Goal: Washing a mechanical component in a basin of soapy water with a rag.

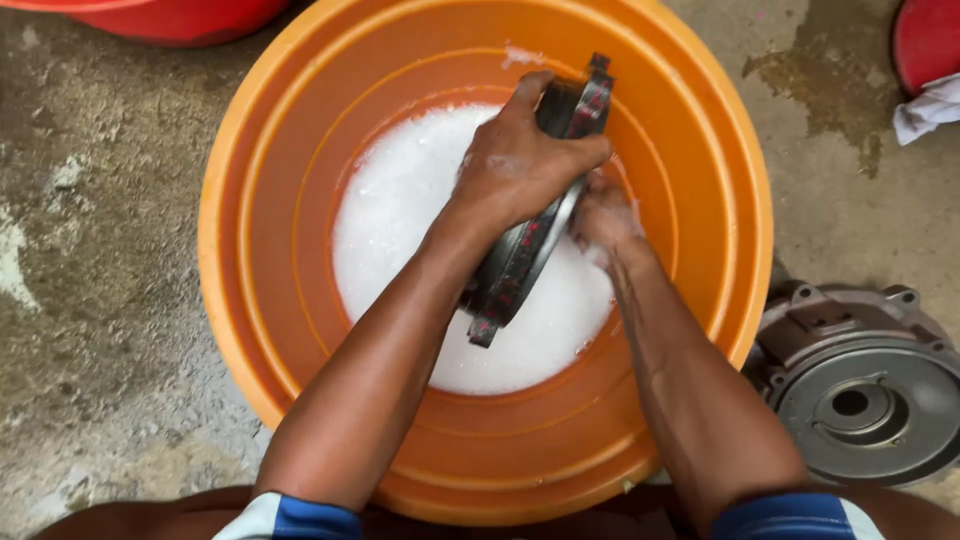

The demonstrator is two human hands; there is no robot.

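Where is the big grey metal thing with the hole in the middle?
In the head view, the round grey metal casing lies on the concrete floor at the lower right, just outside the big orange plastic tub by the right forearm.

A grey cast-metal housing with a round hub lies on the stained concrete floor at the right. A red tub sits at the top left, another red vessel at the top right with a white cloth over it.

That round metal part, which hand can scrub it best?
Probably the right hand: it lies against the metal part over the foam, while the left hand grips the part on edge.
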